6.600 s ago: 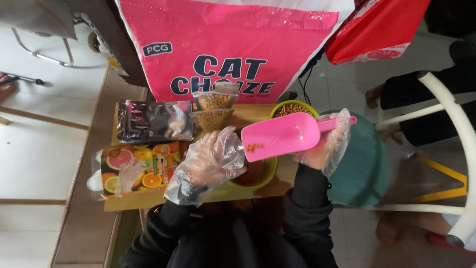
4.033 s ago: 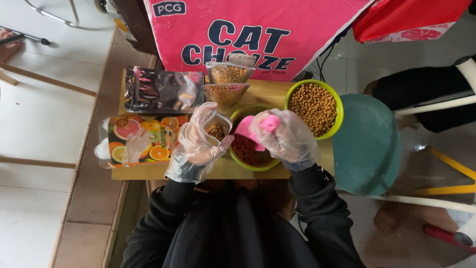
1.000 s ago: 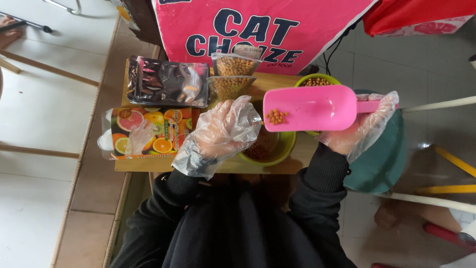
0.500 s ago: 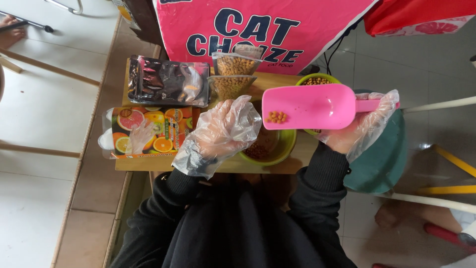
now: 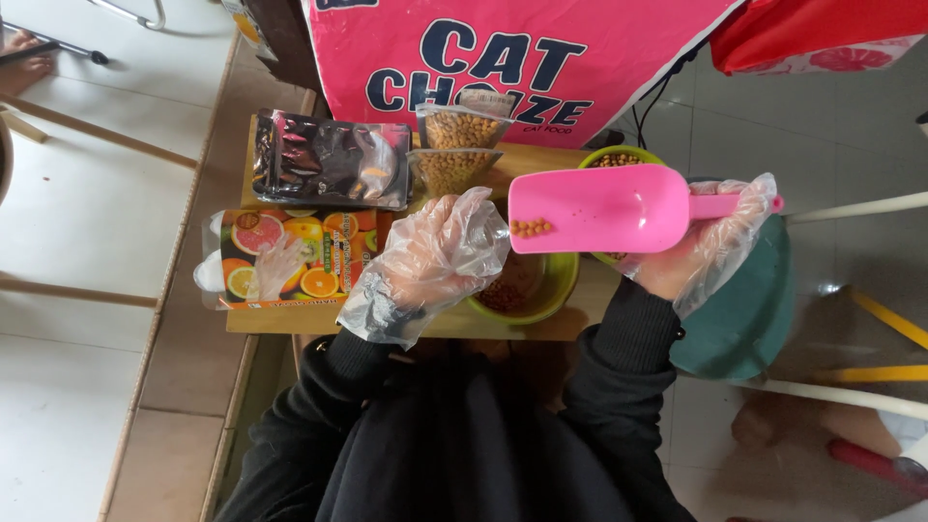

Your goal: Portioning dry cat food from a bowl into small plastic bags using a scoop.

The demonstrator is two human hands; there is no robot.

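Right hand (image 5: 698,253), in clear plastic glove, closed round handle of pink scoop (image 5: 607,208); scoop held level above table's right part, mouth pointing left, few brown kibble pellets (image 5: 531,228) at its left lip. Left hand (image 5: 437,257), also gloved, fingers curled loosely, hovering just left of scoop mouth over table's front edge; can't tell if gripping anything, poss. thin clear bag, not clear. Under scoop and l. hand: green bowl (image 5: 551,295) w/ reddish-brown kibble, near front edge. Second green bowl (image 5: 619,159) w/ tan kibble at back right, mostly hidden by scoop. Two small clear bags of kibble (image 5: 461,147) at back edge, centre. Dark glossy pouch (image 5: 331,160) at back left corner. Fruit-print box (image 5: 290,257) w/ spare glove on it at front left. Small wooden table (image 5: 290,319) carrying all. Big pink sack (image 5: 512,48) standing behind table. Teal stool (image 5: 744,319) right of table.
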